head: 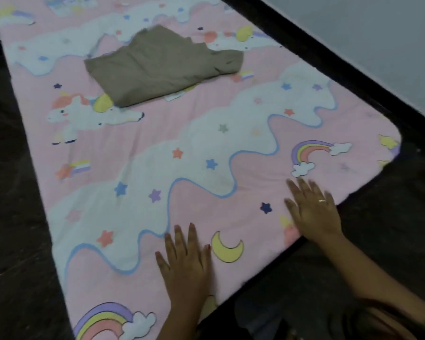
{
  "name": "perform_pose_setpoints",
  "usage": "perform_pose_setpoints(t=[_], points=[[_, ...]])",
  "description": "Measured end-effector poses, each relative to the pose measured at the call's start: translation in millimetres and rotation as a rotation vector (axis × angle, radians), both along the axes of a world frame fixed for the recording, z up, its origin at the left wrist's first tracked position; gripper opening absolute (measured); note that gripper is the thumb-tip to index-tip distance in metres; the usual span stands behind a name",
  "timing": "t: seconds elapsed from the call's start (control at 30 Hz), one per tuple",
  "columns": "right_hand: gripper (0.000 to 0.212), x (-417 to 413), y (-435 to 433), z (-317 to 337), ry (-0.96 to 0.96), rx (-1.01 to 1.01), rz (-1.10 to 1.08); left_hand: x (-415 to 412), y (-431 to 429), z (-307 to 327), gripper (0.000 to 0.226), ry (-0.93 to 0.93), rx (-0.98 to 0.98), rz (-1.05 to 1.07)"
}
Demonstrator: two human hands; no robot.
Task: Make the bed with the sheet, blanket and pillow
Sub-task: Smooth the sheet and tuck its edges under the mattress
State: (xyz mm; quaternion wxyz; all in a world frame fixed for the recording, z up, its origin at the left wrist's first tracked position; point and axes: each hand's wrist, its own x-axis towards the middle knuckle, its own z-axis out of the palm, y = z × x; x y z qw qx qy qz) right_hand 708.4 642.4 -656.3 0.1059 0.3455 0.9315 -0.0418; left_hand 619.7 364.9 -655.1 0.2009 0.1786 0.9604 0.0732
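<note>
Sheet (pixel 206 148) lies flat; dark floor (pixel 15 192) around, wall (pixel 378 33) right. Your left hand (pixel 184 263) and right hand (pixel 312 209) press its near edge, fingers (pixel 193 236) straight, gripping nothing. Folded blanket (pixel 162 65) mid-sheet.

wall (pixel 378 33): pale grey, plain, upper right of frame | floor (pixel 15 217): dark, left side and lower right | light: dim

Pink sheet (pixel 231 143), printed with unicorns, rainbows, stars, a yellow moon and wavy white clouds edged in blue. Spread flat and mostly smooth, near right corner rounded. Folded blanket (pixel 162 65), plain greyish brown, lying on the sheet toward its far end. Roughly rectangular, slightly rumpled, far edge uneven, set askew to the sheet's long sides.
</note>
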Motion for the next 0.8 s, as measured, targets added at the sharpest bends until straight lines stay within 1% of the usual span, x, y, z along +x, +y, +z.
perform_pose_setpoints(t=[0.03,0.07,0.1,0.17,0.23,0.27,0.3,0.33,0.37,0.43,0.5,0.53,0.57,0.6,0.63,0.67,0.7,0.73,0.77,0.8], points=[[0.061,1.3,5.1,0.9,-0.009,0.008,-0.072,8.6,14.6,2.5,0.071,-0.007,-0.005,-0.022],[0.061,-0.3,3.7,1.6,0.017,0.025,-0.093,16.3,28.1,4.3,0.071,-0.011,-0.008,-0.038],[0.061,-4.3,-4.3,0.2,0.08,0.021,-0.054,23.1,39.2,5.4,0.071,-0.023,-0.015,-0.045],[0.059,-4.0,-33.6,-0.4,0.142,-0.081,0.187,37.3,63.3,6.4,0.067,-0.024,-0.032,-0.042],[0.053,7.5,-65.9,-0.4,0.109,-0.192,0.451,49.3,83.6,9.5,0.054,-0.001,-0.028,-0.018],[0.05,13.3,-73.7,5.8,0.112,-0.265,0.531,52.8,89.0,10.8,0.053,-0.029,-0.011,0.013],[0.05,20.0,-67.0,10.2,0.072,-0.329,0.577,57.0,95.6,13.0,0.053,-0.058,0.012,0.058],[0.051,26.5,-52.2,9.4,0.05,-0.339,0.613,60.5,99.9,10.5,0.053,-0.051,0.029,0.102],[0.054,33.1,-31.0,6.7,0.053,-0.304,0.623,63.1,104.0,9.7,0.051,-0.004,0.038,0.148],[0.06,41.5,18.0,17.4,-0.003,-0.292,0.491,64.0,112.3,15.9,0.046,0.047,0.068,0.234],[0.067,47.0,65.7,25.8,-0.012,-0.172,0.361,63.8,129.9,29.4,0.048,-0.019,0.093,0.387],[0.068,48.6,83.9,29.9,-0.005,-0.171,0.318,63.3,138.7,32.1,0.051,-0.087,0.094,0.473],[0.067,46.4,94.3,34.3,-0.049,-0.223,0.222,63.3,146.1,34.2,0.054,-0.142,0.104,0.527],[0.068,40.9,97.6,37.1,-0.069,-0.258,0.136,62.5,151.0,33.1,0.057,-0.167,0.131,0.547],[0.07,32.9,100.2,41.5,-0.02,-0.244,0.103,61.9,158.9,30.6,0.066,-0.189,0.116,0.507],[0.076,22.8,98.9,45.2,0.085,-0.198,0.12,60.0,169.3,27.4,0.078,-0.208,0.109,0.473],[0.086,12.8,94.3,49.6,0.115,-0.2,0.173,57.6,182.0,25.3,0.086,-0.194,0.102,0.48],[0.094,6.5,91.3,52.0,0.066,-0.246,0.285,55.3,197.3,26.4,0.081,-0.164,0.101,0.519],[0.099,5.3,88.5,49.2,0.034,-0.311,0.377,53.4,214.4,32.0,0.067,-0.158,0.077,0.54],[0.098,5.5,91.9,43.5,0.01,-0.353,0.431,50.1,231.9,32.4,0.056,-0.174,0.069,0.527]])
